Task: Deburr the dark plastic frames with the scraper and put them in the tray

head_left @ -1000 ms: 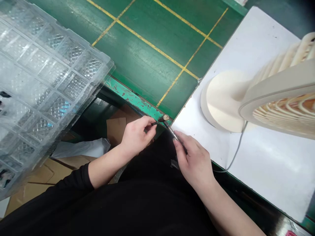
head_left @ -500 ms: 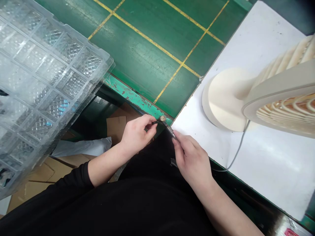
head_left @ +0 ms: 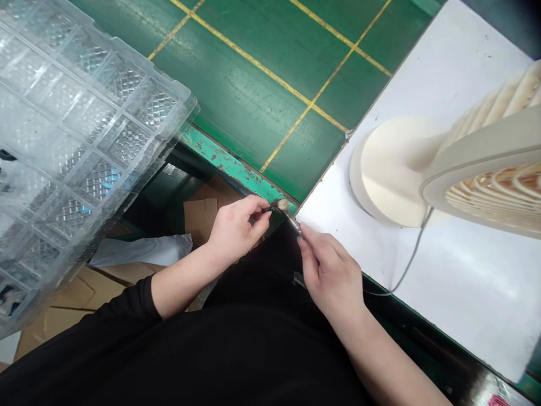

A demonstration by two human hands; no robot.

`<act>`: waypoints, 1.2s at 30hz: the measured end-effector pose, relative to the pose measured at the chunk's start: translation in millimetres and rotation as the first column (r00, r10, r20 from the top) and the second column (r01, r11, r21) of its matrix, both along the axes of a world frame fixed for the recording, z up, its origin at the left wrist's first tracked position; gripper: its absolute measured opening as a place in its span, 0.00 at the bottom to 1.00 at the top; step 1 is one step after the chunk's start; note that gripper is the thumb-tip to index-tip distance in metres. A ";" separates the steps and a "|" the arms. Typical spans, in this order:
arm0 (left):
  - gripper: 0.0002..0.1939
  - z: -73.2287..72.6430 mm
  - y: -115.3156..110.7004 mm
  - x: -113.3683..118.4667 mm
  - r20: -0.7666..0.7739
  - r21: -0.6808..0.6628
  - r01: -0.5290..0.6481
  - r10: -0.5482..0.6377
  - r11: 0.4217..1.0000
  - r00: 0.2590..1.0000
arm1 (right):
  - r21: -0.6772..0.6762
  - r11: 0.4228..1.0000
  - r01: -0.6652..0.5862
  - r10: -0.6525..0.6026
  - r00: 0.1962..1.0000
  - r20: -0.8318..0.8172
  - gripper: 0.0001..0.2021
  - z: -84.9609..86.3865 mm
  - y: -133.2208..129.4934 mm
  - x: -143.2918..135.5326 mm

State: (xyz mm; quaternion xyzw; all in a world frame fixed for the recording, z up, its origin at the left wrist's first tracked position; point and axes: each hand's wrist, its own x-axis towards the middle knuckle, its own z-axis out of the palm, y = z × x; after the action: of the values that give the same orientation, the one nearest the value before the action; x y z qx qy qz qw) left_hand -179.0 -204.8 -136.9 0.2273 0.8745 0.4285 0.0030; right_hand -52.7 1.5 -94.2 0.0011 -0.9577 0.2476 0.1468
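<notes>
Near the worn green table edge, my left hand pinches a small black piece between thumb and fingertips. My right hand is closed on a thin, dark, shiny tool, which slants up and left to the black piece. At the tool's upper end is a small pale, fuzzy tip, slightly blurred. The black piece and the tool's end meet or overlap; whether they touch is unclear.
A clear compartment tray fills the left side. On the right, a cream fan with a grey cord stands on a white board. The green tabletop has yellow lines. Cardboard lies below at left.
The view has shifted slightly. The pale tip and the tool have moved a little to the right, along with my right hand. Both hands keep their grips.
</notes>
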 end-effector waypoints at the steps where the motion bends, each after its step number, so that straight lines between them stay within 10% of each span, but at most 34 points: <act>1: 0.05 0.1 -0.2 0.0 0.007 -0.004 -0.002 0.002 1.000 1.000 | 0.010 1.000 -0.013 0.013 1.000 0.022 0.13 -0.2 0.0 -0.2; 36: 0.06 -0.4 -0.8 1.3 -0.003 -0.030 -0.003 0.003 1.000 1.000 | 0.022 1.000 0.006 -0.006 1.000 -0.026 0.13 0.8 3.2 0.9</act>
State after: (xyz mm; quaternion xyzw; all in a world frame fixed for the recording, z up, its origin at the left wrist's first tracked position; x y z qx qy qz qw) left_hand -177.7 -205.6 -137.3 0.2265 0.8811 0.4151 0.0047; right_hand -51.7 4.7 -93.5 0.0030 -0.9583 0.2365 0.1602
